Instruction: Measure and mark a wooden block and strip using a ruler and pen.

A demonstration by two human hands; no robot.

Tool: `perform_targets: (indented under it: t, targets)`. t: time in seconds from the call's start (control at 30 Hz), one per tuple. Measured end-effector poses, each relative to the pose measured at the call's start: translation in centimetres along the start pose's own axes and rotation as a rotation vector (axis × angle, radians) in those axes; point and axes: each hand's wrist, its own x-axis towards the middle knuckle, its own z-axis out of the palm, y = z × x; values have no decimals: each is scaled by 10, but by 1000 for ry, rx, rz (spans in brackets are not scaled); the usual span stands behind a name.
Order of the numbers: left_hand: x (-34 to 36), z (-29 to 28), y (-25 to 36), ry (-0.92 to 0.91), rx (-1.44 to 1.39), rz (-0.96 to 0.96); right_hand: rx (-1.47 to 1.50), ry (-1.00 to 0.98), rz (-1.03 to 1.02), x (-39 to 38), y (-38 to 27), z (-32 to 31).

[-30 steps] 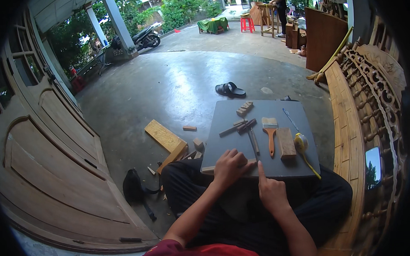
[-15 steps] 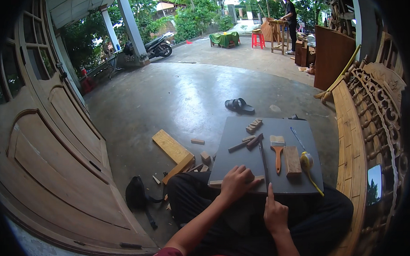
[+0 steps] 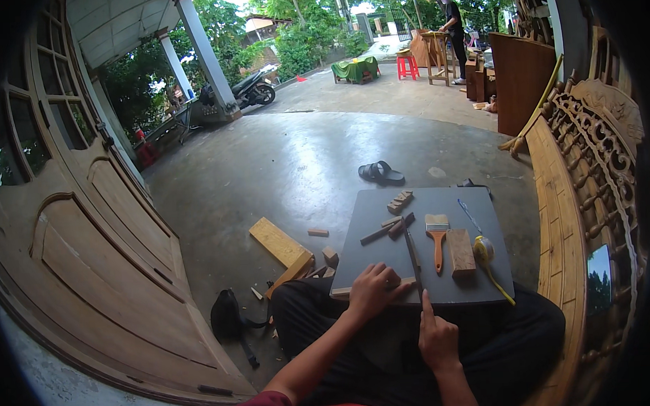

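Note:
My left hand (image 3: pixel 373 291) presses a narrow wooden strip (image 3: pixel 342 291) down along the near edge of a dark grey board-like tabletop (image 3: pixel 370 255). Its fingers curl over the strip, with the thumb side toward the saw. My right hand (image 3: pixel 438 338) is closed, index finger stretched forward along a long, thin, dark saw (image 3: pixel 413 256). The grip end is hidden in that hand. The blade crosses near the strip's right end and reaches toward a dark brown wooden piece (image 3: pixel 395 230); whether its teeth touch the strip, I cannot tell.
Right of the saw lie a paintbrush (image 3: pixel 437 245), a wooden block (image 3: pixel 462 253) and a yellow tape measure (image 3: pixel 483 250). A notched wood piece (image 3: pixel 400 200) sits farther back. Offcuts (image 3: pixel 278 242) and a black bag (image 3: pixel 227 314) are on the floor at left. A carved wooden bench (image 3: pixel 558 223) stands right.
The view has shifted slightly. The saw's far end has swung a little left, and its blade looks more slanted. Both hands stay in nearly the same places.

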Motion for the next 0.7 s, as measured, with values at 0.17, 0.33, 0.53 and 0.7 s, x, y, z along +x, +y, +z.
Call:
perform_targets:
  t: [0.17,0.33,0.53,0.7]
  targets:
    - [0,2,-1,-17,9,-10,16,-37,-15,-2,3,5]
    - [-2,-1,-1,-20,6,-23,13,-84,13,-2,0,1]
    - [0,8,3,-48,-41,7,33,-76,65,-10,4,-8]
    - [-4,-2,-7,17,-5,8,88,-16,-1,2,-2,3]
